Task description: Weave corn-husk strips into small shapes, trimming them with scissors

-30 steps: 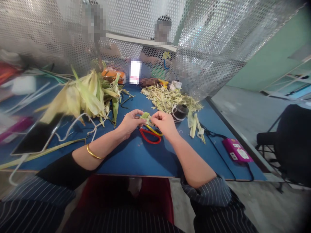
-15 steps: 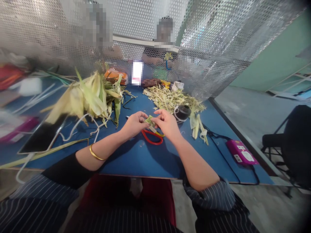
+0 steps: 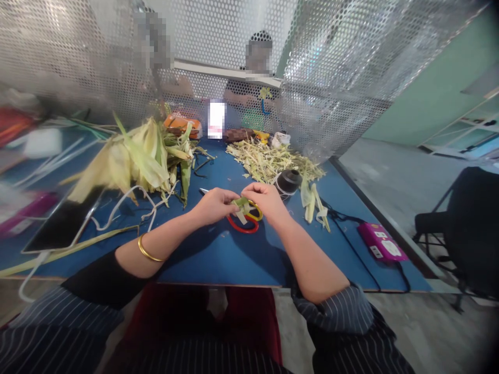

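Observation:
A small folded piece of corn husk (image 3: 242, 207), pale green, is pinched between the thumb and fingers of my left hand (image 3: 215, 206). My right hand (image 3: 268, 201) is closed too, its thumb and fingertips pinching at the husk's upper edge. Beneath them on the blue table lie scissors (image 3: 248, 229) with one red and one yellow handle loop, their tip showing left of my left hand. A black spool (image 3: 289, 181) with white thread around its base stands just beyond my right hand.
Corn husks (image 3: 144, 156) are heaped at the left, beside a dark tablet (image 3: 58, 223) and white cable. Husk scraps (image 3: 265, 158) are piled at the back; husk strips (image 3: 312, 205) and a magenta power strip (image 3: 382, 242) lie right. Perforated metal mesh (image 3: 226, 36) rises behind, with people beyond.
My right fingertips have shifted up and left along the husk piece, so more of it and the yellow scissor loop show. The whole view has shifted slightly.

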`<state>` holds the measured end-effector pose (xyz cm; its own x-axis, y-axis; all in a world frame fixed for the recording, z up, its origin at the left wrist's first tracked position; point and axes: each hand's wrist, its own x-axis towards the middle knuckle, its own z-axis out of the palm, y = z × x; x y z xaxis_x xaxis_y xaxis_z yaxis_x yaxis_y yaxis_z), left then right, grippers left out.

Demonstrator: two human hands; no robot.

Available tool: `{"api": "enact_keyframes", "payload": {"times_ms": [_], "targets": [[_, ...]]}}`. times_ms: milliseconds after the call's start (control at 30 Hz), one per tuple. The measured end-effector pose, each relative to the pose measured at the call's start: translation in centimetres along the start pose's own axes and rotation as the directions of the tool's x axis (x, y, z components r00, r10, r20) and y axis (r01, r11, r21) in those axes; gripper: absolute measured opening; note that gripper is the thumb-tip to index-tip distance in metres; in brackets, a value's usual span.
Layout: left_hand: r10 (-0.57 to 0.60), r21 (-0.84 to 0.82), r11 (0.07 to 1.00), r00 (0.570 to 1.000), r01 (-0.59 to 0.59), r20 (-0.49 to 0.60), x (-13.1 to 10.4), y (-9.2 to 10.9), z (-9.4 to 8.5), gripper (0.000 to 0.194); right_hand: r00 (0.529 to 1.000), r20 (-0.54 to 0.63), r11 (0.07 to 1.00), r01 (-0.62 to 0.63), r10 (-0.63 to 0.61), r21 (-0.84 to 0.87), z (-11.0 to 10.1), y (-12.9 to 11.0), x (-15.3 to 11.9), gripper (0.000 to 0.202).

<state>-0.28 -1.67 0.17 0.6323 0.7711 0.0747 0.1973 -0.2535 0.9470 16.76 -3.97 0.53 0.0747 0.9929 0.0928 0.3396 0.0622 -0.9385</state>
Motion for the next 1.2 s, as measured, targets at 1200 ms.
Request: {"api": "enact_keyframes", "payload": {"times_ms": [1200], "targets": [[-0.220, -0.279, 0.944, 0.966, 0.175, -0.138, 0.2, 0.4, 0.2, 0.019, 0.996, -0.030, 0.996, 0.090, -0.089, 0.013, 0.3, 0.1, 0.0, 0.026]]}}
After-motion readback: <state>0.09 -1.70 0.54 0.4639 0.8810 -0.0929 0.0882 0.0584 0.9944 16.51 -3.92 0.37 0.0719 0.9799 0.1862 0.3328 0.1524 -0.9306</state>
